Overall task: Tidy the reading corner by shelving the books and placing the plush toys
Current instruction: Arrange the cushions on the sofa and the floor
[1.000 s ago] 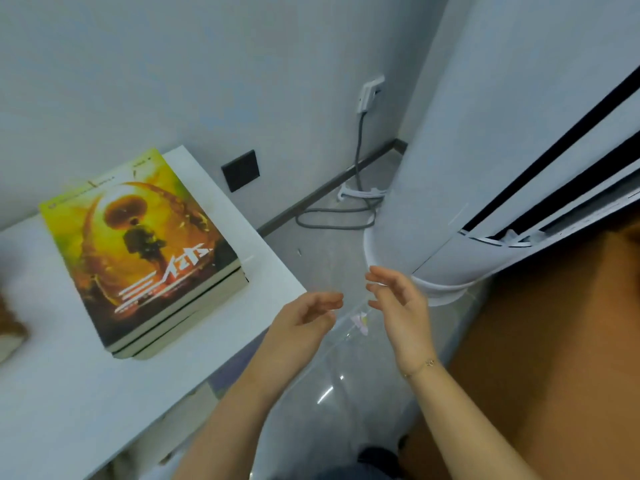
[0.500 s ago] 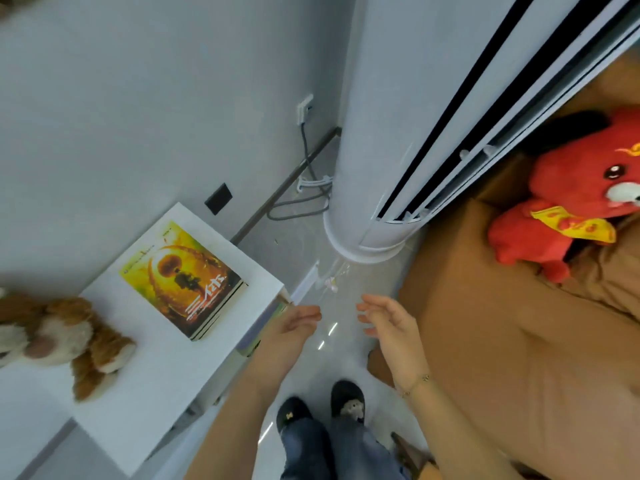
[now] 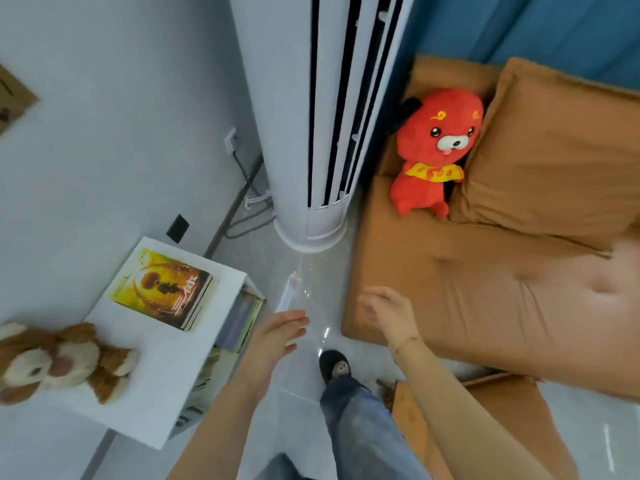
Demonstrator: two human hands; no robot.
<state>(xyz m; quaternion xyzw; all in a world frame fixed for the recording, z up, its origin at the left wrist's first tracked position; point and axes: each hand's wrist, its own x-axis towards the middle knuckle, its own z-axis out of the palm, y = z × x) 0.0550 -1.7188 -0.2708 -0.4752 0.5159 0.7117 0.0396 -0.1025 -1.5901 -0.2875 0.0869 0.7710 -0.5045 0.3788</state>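
A yellow-and-orange book lies flat on top of the white shelf unit at the left. A brown-and-white plush toy lies on the same top, nearer the left edge. A red plush dog with a yellow scarf sits on the orange sofa, leaning against a cushion. My left hand hovers over the floor beside the shelf, fingers straight, holding nothing. My right hand hangs at the sofa's front edge, fingers loosely bent, holding nothing.
A tall white floor-standing air conditioner stands between shelf and sofa, with cables running to a wall socket behind it. More books stand inside the shelf. My leg and black slipper are on the grey floor.
The view has pulled back and swung right: the shelf now looks smaller and the sofa with the red plush is in full view. Both hands stay out in front, holding nothing.
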